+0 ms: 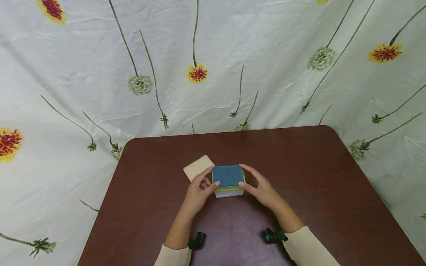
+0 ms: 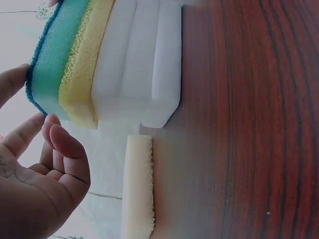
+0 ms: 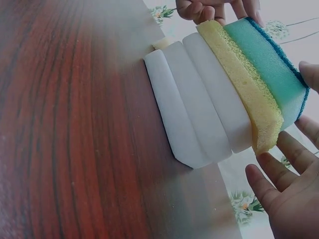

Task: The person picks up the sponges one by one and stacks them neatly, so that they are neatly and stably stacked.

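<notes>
A sponge with a blue scouring top (image 1: 227,175) and a green foam body (image 3: 264,62) lies uppermost on a stack. Beneath it is a yellow sponge (image 2: 82,74) with a rough upper layer. Three white foam blocks (image 3: 192,99) make up the lower stack, resting on the table. My left hand (image 1: 196,195) holds the blue-green sponge at its left corners, thumb in front and index finger behind. On the opposite side, my right hand (image 1: 264,190) grips it the same way. A cream sponge (image 1: 196,169) lies flat on the table, behind my left fingers.
The dark red-brown wooden table (image 1: 149,184) has rounded far corners. Behind and beside it hangs a white flowered cloth (image 1: 219,44). Dark straps with small devices (image 1: 198,241) sit on both wrists, by the cream sleeves (image 1: 309,245).
</notes>
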Demonstrator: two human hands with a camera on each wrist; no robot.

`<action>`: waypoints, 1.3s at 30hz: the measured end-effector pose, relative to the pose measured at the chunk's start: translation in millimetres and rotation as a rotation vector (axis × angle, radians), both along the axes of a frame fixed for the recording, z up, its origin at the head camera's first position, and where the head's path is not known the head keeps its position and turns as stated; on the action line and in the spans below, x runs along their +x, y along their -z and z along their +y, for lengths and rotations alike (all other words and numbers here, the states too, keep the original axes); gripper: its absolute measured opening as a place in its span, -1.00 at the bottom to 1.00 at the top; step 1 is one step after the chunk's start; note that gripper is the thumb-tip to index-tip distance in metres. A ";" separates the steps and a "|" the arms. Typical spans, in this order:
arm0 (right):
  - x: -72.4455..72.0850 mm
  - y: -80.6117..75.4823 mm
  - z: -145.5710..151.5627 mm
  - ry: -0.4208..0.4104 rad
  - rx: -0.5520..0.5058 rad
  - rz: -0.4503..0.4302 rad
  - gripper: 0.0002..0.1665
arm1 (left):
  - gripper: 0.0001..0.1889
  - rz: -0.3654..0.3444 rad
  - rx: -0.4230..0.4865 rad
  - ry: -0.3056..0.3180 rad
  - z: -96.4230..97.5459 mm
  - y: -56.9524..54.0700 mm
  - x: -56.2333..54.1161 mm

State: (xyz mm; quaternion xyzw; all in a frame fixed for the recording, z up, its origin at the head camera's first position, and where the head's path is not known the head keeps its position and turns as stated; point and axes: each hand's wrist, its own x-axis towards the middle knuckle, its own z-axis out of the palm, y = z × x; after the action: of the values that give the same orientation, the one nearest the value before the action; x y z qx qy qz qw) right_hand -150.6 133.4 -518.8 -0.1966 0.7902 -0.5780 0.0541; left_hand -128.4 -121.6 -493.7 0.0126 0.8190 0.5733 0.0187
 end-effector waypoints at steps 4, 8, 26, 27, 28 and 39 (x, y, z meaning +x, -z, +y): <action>0.6 -2.3 0.1 -0.001 0.016 0.006 -0.24 | -0.36 0.004 0.000 0.004 -0.3 0.7 0.4; 0.7 -5.0 0.2 -0.006 0.018 0.011 -0.23 | -0.35 0.014 0.011 0.011 -0.6 1.5 0.2; 10.9 -32.3 -4.9 -0.017 0.010 -0.017 -0.22 | -0.26 -0.044 0.020 -0.180 -29.2 -3.6 -6.5; 9.6 -29.0 -4.6 -0.014 0.014 -0.022 -0.21 | -0.25 -0.048 0.014 -0.191 -31.2 -3.5 -6.8; 7.8 -24.8 -4.1 -0.013 0.017 -0.023 -0.21 | -0.24 -0.053 0.003 -0.201 -33.1 -3.2 -6.9; 1.0 -8.9 -0.3 -0.017 0.013 -0.007 -0.20 | -0.17 -0.137 -0.047 -0.263 -51.7 10.0 -15.8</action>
State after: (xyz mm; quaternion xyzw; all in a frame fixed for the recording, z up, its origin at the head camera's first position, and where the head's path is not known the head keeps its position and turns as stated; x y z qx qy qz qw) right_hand -149.6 133.1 -509.9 -0.2010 0.7920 -0.5731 0.0631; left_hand -144.3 -173.3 -503.7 -0.1344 0.8236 0.5510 -0.0002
